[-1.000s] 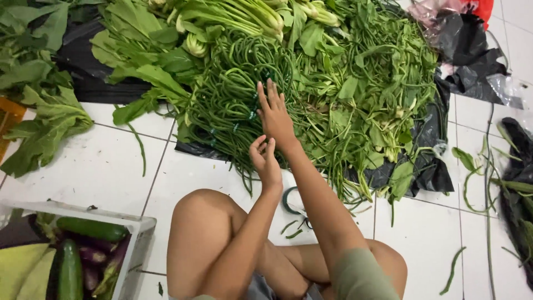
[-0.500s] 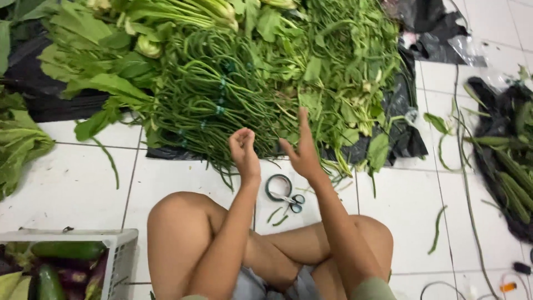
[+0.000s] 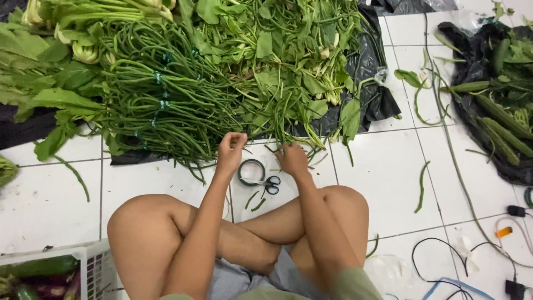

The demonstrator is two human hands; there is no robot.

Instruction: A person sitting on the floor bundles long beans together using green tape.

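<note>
I sit cross-legged on a white tiled floor. My left hand hovers with its fingers curled shut at the near ends of the tied long bean bundles; nothing shows in it. My right hand rests knuckles-up on the floor, its fingertips among loose long beans at the edge of the pile. Whether it grips any is hidden. Between my hands lie a roll of green tape and small scissors.
Leafy greens cover a black plastic sheet beyond the beans. A black bag of ridged gourds lies at the right. A white crate with eggplants stands at the lower left. Cables trail at the lower right.
Both hands came back from the bean pile toward my knees. The right hand dropped from raised with spread fingers down to the floor; the view shifted so the pile sits more to the left.
</note>
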